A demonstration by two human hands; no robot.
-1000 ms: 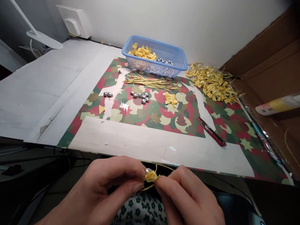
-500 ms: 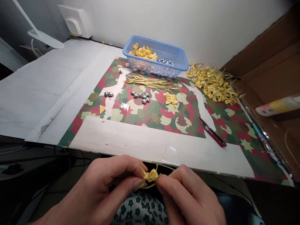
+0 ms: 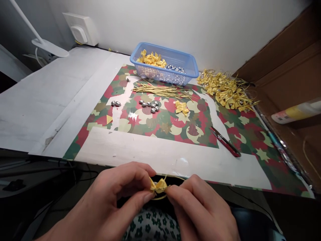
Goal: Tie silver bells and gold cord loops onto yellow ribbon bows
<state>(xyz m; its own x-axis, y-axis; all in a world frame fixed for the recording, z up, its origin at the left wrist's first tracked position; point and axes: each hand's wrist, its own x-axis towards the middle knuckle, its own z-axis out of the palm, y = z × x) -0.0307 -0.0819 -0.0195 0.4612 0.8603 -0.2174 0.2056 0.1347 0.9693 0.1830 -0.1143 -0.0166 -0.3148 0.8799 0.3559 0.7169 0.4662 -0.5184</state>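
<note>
Both of my hands meet just below the table's front edge, pinching a small yellow ribbon bow [image 3: 158, 185] with a thin yellow cord looped around it. My left hand [image 3: 112, 201] grips the bow's left side between thumb and fingers. My right hand [image 3: 200, 207] holds its right side and the cord. On the table lie loose silver bells [image 3: 150, 104], another yellow bow [image 3: 182, 107], and a bundle of yellow cords [image 3: 160, 89].
A blue basket [image 3: 190, 67] with bows and bells stands at the back. A pile of finished bows [image 3: 225, 88] lies to its right. Red snips [image 3: 225, 142] rest on the patterned paper [image 3: 240, 130]. A cardboard box [image 3: 288, 77] borders the right side; a white lamp base [image 3: 50, 47] sits far left.
The bow has been turned in my fingers: the silver bell seen on top a second ago is now hidden, and the bow's loops face up. Both hands stayed close together.
</note>
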